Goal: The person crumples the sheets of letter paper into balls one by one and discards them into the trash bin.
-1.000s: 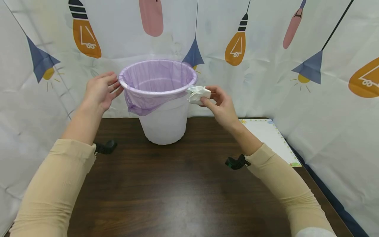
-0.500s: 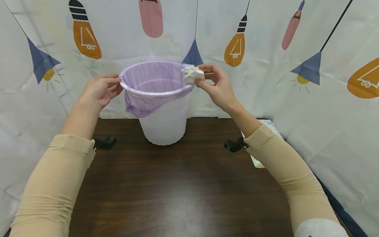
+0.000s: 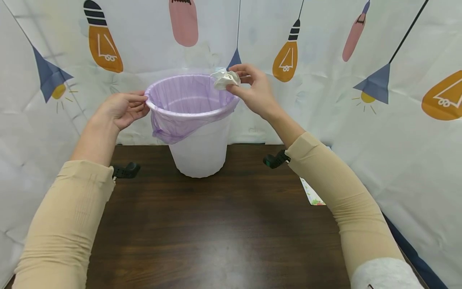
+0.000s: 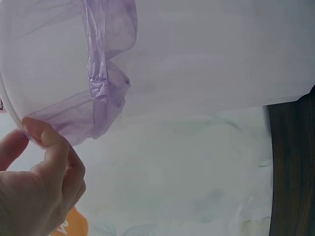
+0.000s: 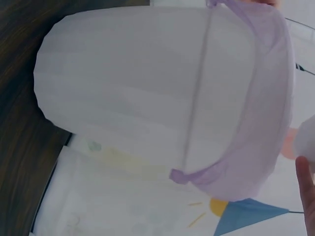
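Observation:
A white trash can point(image 3: 200, 154) with a purple plastic liner point(image 3: 173, 127) folded over its rim stands upright at the back of the table. The left hand point(image 3: 124, 109) pinches the can's rim at its left side; the left wrist view shows thumb and forefinger point(image 4: 42, 130) on that edge. Above the right part of the can's opening, the right hand point(image 3: 254, 90) holds a crumpled white paper point(image 3: 225, 78) between thumb and fingers. In the right wrist view only part of the right hand point(image 5: 306, 189) and of the paper point(image 5: 306, 142) shows at the right edge.
A dark wooden table point(image 3: 202, 233) spans the foreground. A sheet with a printed border point(image 3: 313, 192) lies at the right, mostly covered by the right sleeve point(image 3: 335, 192). White curtain point(image 3: 151, 40) with lamp and bulb prints hangs close behind the can.
The right hand has raised the crumpled paper from beside the can's right rim and moved it left, above the opening. The left hand has closed its fingers onto the left rim.

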A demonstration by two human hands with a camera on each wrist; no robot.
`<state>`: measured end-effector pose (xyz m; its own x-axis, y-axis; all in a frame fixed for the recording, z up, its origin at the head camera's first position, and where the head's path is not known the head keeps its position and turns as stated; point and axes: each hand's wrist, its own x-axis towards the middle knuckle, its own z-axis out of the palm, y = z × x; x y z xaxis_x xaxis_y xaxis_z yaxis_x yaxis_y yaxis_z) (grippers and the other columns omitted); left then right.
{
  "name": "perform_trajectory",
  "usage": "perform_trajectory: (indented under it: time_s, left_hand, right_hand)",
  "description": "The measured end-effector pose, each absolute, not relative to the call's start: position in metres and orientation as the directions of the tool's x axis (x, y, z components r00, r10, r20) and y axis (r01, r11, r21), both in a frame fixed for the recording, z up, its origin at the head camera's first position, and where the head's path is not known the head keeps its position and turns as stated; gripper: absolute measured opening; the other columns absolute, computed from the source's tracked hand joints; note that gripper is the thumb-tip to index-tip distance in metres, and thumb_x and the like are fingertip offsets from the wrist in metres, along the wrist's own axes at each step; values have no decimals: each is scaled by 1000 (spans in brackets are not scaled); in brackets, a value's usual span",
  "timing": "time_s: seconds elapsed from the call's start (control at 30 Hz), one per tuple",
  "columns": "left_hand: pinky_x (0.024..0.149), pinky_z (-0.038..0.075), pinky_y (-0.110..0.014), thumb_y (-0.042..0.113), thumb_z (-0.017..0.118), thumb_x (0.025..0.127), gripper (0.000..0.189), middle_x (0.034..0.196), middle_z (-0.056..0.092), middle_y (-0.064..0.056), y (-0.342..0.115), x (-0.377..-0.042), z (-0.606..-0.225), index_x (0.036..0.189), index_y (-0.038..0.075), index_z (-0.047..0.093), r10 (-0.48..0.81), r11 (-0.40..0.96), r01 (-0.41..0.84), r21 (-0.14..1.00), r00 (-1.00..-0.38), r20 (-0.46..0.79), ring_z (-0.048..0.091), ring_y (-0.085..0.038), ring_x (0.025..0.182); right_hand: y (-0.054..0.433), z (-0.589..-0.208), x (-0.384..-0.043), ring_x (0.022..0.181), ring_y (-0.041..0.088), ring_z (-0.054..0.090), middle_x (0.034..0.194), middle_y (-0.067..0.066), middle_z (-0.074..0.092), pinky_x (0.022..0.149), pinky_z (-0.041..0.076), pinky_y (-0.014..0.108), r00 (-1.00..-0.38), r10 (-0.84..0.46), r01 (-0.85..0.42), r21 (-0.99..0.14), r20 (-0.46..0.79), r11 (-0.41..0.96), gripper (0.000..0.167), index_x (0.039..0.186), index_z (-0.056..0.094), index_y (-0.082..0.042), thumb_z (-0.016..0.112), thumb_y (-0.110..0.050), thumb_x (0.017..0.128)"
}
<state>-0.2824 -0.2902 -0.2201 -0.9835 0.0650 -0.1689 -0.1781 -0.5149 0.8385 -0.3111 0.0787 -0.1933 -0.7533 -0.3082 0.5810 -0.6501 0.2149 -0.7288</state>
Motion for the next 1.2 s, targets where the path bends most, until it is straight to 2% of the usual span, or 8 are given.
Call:
perform_trajectory:
  time_s: [0.13, 0.3, 0.43, 0.53, 0.67, 0.87, 1.0, 1.2]
  left_hand:
    - [77, 58, -30, -9, 63, 97, 36, 107, 62, -14, -291, -282, -220, 128, 4, 53, 67, -516, -194, 834, -980, -186, 67, -21, 90]
    - [79, 57, -30, -10, 61, 97, 43, 107, 60, -14, -292, -282, -220, 134, 5, 47, 81, -512, -212, 833, -977, -199, 66, -20, 90]
    - [79, 58, -31, -10, 61, 97, 46, 108, 59, -14, -292, -282, -220, 137, 5, 45, 83, -521, -217, 825, -975, -205, 66, -21, 89]
    - [78, 58, -32, -11, 61, 97, 45, 107, 59, -14, -291, -282, -220, 135, 5, 45, 87, -532, -222, 817, -974, -208, 66, -21, 87]
    - [77, 58, -32, -11, 61, 96, 40, 105, 59, -14, -290, -281, -221, 130, 5, 47, 89, -545, -224, 808, -974, -210, 66, -21, 85]
    - [77, 58, -31, -9, 63, 96, 35, 108, 59, -13, -288, -278, -222, 127, 5, 52, 74, -541, -197, 818, -979, -187, 67, -21, 87]
    - [76, 58, -29, -8, 64, 96, 35, 108, 61, -13, -287, -275, -223, 127, 4, 53, 57, -523, -162, 837, -986, -155, 67, -21, 87]
    - [79, 58, -27, -3, 66, 97, 34, 113, 62, -12, -284, -270, -226, 129, 3, 54, 47, -506, -117, 855, -993, -108, 67, -19, 91]
  right_hand:
    - [71, -193, -320, 105, 22, 66, 116, 9, 63, 84, 56, 30, -779, -309, -621, -742, 546, 253, 41, 129, 67, -5, 78, -6, 89]
    - [64, -194, -330, 109, 18, 65, 120, 10, 62, 86, 54, 29, -825, -330, -557, -760, 459, 334, 52, 140, 62, -9, 76, -8, 89]
    - [60, -195, -332, 121, 18, 61, 136, 11, 59, 92, 52, 28, -849, -356, -517, -752, 391, 408, 64, 150, 52, -12, 76, -10, 90]
    - [61, -196, -332, 132, 20, 55, 148, 10, 52, 99, 50, 27, -852, -369, -509, -754, 373, 414, 71, 154, 46, -14, 77, -8, 91]
    - [68, -200, -333, 137, 22, 50, 151, 8, 50, 102, 48, 27, -833, -358, -542, -749, 421, 382, 63, 151, 49, -10, 74, -8, 93]
    - [94, -209, -332, 127, 19, 54, 142, 7, 58, 100, 50, 30, -792, -278, -610, -695, 543, 381, 46, 141, 57, -2, 70, -10, 97]
    - [119, -218, -332, 124, 19, 55, 139, 6, 59, 99, 50, 32, -812, -232, -581, -697, 536, 421, 44, 139, 59, -3, 69, -12, 97]
    - [160, -243, -332, 128, 28, 54, 142, 9, 56, 101, 48, 40, -857, -203, -508, -712, 473, 485, 46, 142, 56, -4, 68, -16, 99]
